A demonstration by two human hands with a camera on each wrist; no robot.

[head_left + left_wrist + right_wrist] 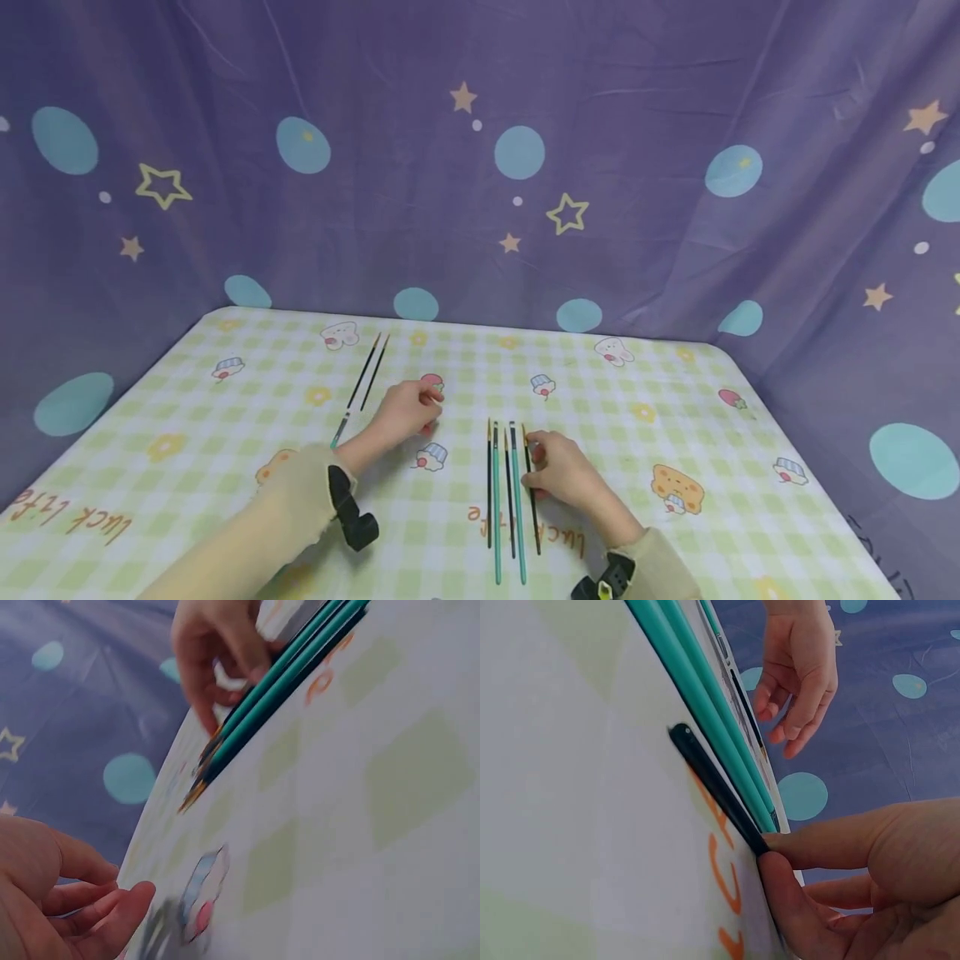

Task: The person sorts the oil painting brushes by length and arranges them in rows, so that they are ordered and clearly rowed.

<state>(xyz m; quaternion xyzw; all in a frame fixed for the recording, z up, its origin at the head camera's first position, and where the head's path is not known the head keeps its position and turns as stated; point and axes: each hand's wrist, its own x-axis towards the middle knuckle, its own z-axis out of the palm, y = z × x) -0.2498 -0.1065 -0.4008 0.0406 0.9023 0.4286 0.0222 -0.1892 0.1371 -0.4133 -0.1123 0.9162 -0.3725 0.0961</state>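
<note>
My right hand [561, 468] pinches a thin black paintbrush [716, 787] between thumb and fingertip, at the right end of a row of brushes. Beside it lie two teal paintbrushes [519, 517] and two more black paintbrushes [489, 492], roughly parallel, bristles toward the far side. My left hand [405, 410] hovers over the cloth to the left of that row, fingers loosely bent and holding nothing. Past it, on the left, are two black paintbrushes [373, 375] and a teal paintbrush [341, 430] partly hidden by the left arm.
A green-and-white checked tablecloth [660, 550] with printed cupcakes, bears and flowers covers the table. Behind the table and at its sides hangs a purple curtain [420, 242] with stars and blue dots. Each wrist carries a black camera mount [349, 512].
</note>
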